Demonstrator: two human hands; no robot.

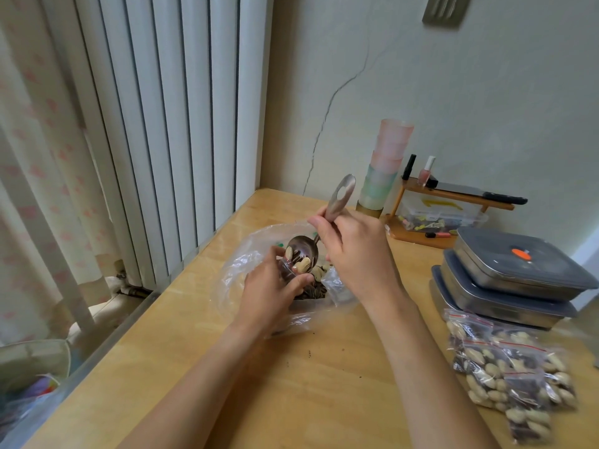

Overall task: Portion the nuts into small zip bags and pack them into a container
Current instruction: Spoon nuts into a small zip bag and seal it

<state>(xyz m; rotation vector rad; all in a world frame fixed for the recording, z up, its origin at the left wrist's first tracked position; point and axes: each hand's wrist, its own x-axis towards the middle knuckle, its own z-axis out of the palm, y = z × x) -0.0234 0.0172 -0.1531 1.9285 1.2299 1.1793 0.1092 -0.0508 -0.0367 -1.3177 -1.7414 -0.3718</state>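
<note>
Head view, left to right. At far left, a patterned curtain [39,157], then a white ribbed radiator [168,124] against the wall. On the wooden bench [291,400], a large clear plastic bag [240,270] spread flat, with loose nuts [319,273] heaped in its middle. Left hand [269,296] over that bag, fingers [299,281] curled round a small zip bag [288,270] held mouth up, dark seeds inside it. Metal spoon [303,252] tilted at the small bag's mouth, bowl loaded with pale peanuts, handle rising up and to the right. Right hand [356,254] just beside, fingers clamped on the spoon handle. Behind, near the wall, a stack of pastel cups [387,163] and a small wooden rack [453,196] with little bottles. At right, three lidded metal containers [518,277] stacked, lids on. In front of them, a pile of filled zip bags [505,371], sealed, peanuts and dark seeds showing through, lying on the bench well apart from the hands.
</note>
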